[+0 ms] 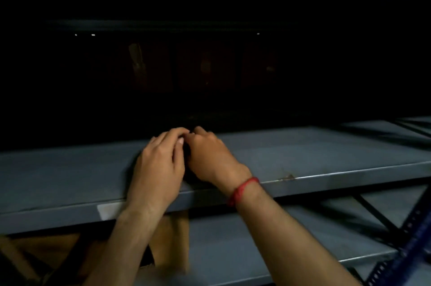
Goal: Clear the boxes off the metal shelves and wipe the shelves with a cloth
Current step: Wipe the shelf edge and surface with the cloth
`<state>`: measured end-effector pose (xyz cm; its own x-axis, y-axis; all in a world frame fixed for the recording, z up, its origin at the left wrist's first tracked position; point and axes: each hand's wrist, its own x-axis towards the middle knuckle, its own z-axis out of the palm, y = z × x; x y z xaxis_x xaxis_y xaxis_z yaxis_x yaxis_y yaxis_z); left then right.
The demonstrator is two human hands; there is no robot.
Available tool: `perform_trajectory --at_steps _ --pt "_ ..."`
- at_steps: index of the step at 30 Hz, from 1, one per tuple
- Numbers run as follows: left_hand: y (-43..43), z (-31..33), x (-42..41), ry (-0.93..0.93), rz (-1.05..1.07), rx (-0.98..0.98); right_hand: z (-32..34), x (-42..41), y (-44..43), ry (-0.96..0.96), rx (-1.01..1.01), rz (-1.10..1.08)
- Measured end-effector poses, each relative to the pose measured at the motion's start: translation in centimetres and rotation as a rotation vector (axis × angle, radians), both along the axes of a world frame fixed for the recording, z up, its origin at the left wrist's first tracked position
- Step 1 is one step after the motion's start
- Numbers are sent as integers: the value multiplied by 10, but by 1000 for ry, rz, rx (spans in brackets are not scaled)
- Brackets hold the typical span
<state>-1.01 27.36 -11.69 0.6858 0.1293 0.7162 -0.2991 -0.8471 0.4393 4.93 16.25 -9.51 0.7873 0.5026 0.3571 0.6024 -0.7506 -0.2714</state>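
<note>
The left hand (158,169) and right hand (210,157) curled together on what looked like a dark cloth (187,156), bunched between them on the shelf (326,153), and I feared such a tight wad would miss the unlit back beyond them.

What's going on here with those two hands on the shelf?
A person's left hand and right hand, the one wearing a red thread wristband, rest close together on a grey metal shelf. Their fingers curl around something small and dark between them, perhaps a cloth, but it is too dim to tell. No box shows on the lit front of this shelf. Brown cardboard, likely boxes, sits on the level below.
</note>
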Motion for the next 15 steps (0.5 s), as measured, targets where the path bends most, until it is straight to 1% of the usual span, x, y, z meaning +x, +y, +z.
perform_trajectory --at_steps 2,5,8,10,12,13,15 --pt "0 -1 -2 44 -5 50 -2 33 -11 6 -38 -44" --pt "-1 3 -4 109 18 9 1 68 -50 36 -34 -136" --pt "-4 5 -7 145 28 -11 2 77 -100 59 -68 -264" --pt "-5 6 -8 133 45 -22 3 55 -123 38 -92 -325" --pt "-8 5 -7 120 72 -24 3 14 -128 31 -70 -350" --pt "-9 4 -7 119 86 -20 3 -10 -123 25 -65 -332" --pt "-11 3 -5 102 121 10 4 -50 -99 8 -52 -208"
